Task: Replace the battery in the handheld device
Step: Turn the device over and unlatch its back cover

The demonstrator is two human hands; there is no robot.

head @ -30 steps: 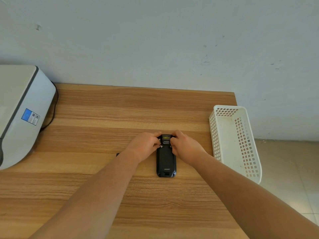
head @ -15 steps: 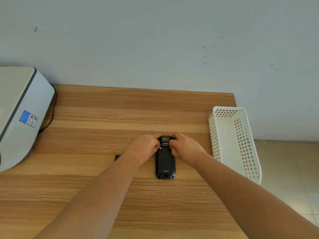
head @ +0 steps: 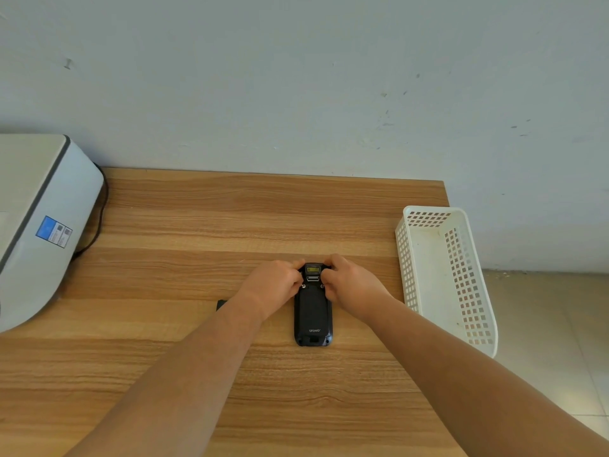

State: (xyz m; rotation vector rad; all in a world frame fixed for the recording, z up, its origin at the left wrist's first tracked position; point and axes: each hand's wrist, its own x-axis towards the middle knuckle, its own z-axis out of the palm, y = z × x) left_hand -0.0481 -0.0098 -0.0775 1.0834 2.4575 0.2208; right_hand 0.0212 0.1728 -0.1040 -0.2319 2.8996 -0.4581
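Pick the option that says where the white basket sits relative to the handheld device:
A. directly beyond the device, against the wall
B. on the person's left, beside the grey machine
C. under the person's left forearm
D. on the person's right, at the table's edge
D: the basket stands on the person's right of the device, at the right edge of the table.

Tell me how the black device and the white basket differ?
The device is black and solid; the basket is white with gridded holes. The device lies flat mid-table, both hands gripping its far end; the basket sits untouched at the table's right edge, overhanging it. The device is much smaller than the basket. Both are long, lying lengthwise away from the person.
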